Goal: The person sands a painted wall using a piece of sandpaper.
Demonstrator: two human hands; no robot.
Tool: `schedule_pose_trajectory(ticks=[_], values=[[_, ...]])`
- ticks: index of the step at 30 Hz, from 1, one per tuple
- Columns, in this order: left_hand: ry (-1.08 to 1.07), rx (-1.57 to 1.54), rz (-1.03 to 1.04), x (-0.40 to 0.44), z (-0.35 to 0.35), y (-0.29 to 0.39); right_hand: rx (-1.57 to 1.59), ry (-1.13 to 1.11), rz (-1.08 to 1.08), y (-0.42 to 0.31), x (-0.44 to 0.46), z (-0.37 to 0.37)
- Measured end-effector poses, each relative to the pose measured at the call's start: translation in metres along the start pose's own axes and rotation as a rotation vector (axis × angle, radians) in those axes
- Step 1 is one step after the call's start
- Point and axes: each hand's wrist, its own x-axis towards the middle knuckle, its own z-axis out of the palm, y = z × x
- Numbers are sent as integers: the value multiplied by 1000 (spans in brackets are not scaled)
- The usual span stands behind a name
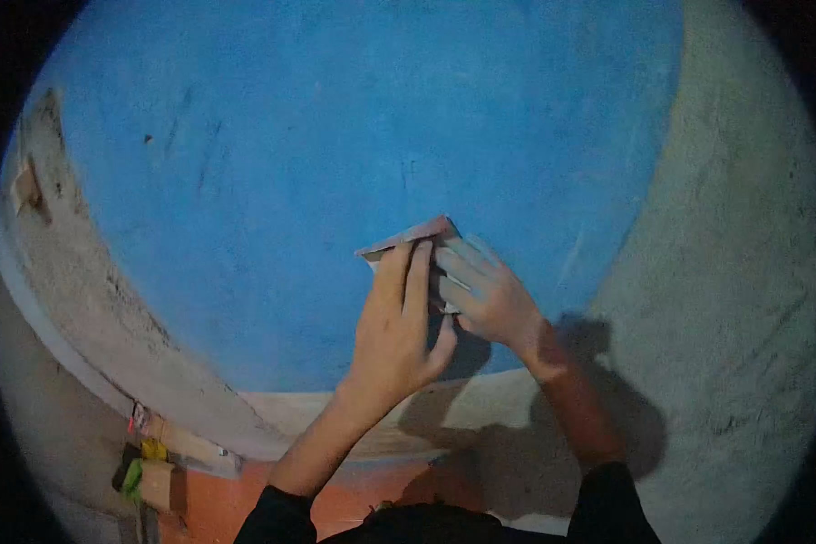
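Note:
A folded sheet of paper (406, 238), greyish pink along its upper edge and pale beneath, is at the middle of the view, in front of a blue wall surface. My left hand (399, 317) has its long fingers stretched over the sheet's left part, with the thumb apart below. From the right, my right hand (490, 295) has its fingers over the sheet's right part. Both hands hold the sheet between them. Much of it is hidden under the fingers, and I cannot tell whether it touches the wall.
The blue painted wall (363, 109) fills most of the view, bordered by a grey wall (725, 272) at right. A cardboard box (163, 485), a yellow item (154, 449) and a green item (133, 479) are at lower left. A small brown object (25, 186) is at far left.

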Motion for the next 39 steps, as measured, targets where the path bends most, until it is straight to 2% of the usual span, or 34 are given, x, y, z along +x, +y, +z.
schedule_pose_trajectory(ticks=[3, 7, 10, 15, 19, 22, 24, 26, 29, 32, 33, 37, 39], values=[[84, 136, -44, 0, 22, 3, -106, 105, 48, 5, -23, -5], [142, 318, -155, 9, 39, 14, -30, 188, 51, 18, -40, 8], [265, 385, -100, 6, 66, 5, -23, 282, 39, 25, -42, 16], [352, 497, -41, 15, 82, -10, -96, 400, 20, 31, -44, 20], [464, 444, -20, 44, 63, -17, -104, 451, 53, 31, -46, 27], [537, 567, -52, 67, 40, -22, -104, 463, 60, 31, -44, 29], [520, 572, -82, 70, 31, -31, -124, 428, 45, 31, -45, 25], [487, 502, -125, 53, 34, -33, -132, 489, 45, 37, -48, 31], [358, 385, -246, -27, 109, -26, -85, 517, 73, 34, -53, 37], [352, 538, -151, 2, 72, -51, -60, 526, 78, 34, -48, 36], [341, 551, -225, 25, 31, -63, -49, 525, 77, 33, -46, 36], [528, 445, -316, 8, 45, -66, -71, 484, 155, 24, -39, 33], [423, 415, -268, -35, 83, -60, -79, 489, 182, 23, -38, 35]])
